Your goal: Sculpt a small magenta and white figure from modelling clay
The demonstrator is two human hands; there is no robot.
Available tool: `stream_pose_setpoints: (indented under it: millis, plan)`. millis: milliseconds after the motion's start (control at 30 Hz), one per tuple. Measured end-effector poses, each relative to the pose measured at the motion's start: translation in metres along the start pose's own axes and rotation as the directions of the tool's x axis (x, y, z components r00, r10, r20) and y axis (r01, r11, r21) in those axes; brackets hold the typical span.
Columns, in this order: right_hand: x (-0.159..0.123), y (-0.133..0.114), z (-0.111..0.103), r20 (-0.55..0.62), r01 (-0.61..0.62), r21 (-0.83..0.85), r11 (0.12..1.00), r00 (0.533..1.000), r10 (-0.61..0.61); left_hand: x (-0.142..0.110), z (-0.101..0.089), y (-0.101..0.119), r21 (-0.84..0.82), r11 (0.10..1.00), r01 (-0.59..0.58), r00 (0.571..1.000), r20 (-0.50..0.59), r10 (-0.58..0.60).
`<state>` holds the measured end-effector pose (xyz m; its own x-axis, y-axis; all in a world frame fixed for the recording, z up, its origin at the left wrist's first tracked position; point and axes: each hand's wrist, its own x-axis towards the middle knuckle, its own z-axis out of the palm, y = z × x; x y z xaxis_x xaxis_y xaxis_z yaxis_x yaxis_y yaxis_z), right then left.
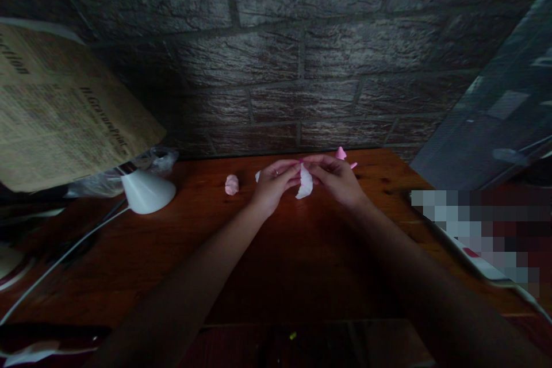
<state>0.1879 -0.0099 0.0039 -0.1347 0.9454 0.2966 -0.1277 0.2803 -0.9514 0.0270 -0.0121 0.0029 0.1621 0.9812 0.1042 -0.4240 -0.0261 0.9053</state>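
Note:
Over the far part of the wooden table, my left hand (276,183) and my right hand (334,177) meet, fingertips pinched together. Between them hangs a crumpled piece of white tissue paper (305,181). A bit of dark pink shows at the fingertips, too small to make out. Left of my hands lies a pale pink crumpled lump (232,184). A brighter pink pointed piece (340,153) is partly hidden behind my right hand. A scrap of white (257,176) peeks out beside my left hand.
At the left stands a lamp with a newsprint-patterned shade (64,103) and white base (149,191); its cord crosses the table (142,264). Clear plastic (161,160) lies behind it. A brick-patterned wall (267,52) closes the back. A white-edged, blurred-out object (487,267) lies right.

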Motion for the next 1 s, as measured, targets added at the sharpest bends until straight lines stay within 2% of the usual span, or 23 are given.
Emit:
stream_pose_setpoints:
  millis: [300,500,833,1000]
  plan:
    - [0.0007,0.0002,-0.0021,0.003,0.024,-0.079,0.997,1.000,-0.024,-0.0004,0.0012,0.0019,-0.033,0.999,-0.001,1.000,-0.017,0.000]
    - [-0.0001,-0.0004,-0.0008,0.008,0.020,-0.055,0.998,1.000,-0.020,-0.0001,0.0015,0.0016,-0.024,1.000,0.018,1.000,-0.003,-0.018]
    - [-0.0018,-0.0071,0.0020,-0.012,0.004,-0.116,0.993,1.000,-0.006,0.0014,0.0007,-0.0009,0.001,0.999,-0.051,0.999,-0.016,0.051]
    - [-0.0015,-0.0061,0.0000,-0.001,0.021,-0.116,0.993,1.000,-0.021,0.0013,0.0003,-0.0002,-0.008,1.000,0.006,0.999,-0.038,-0.006]
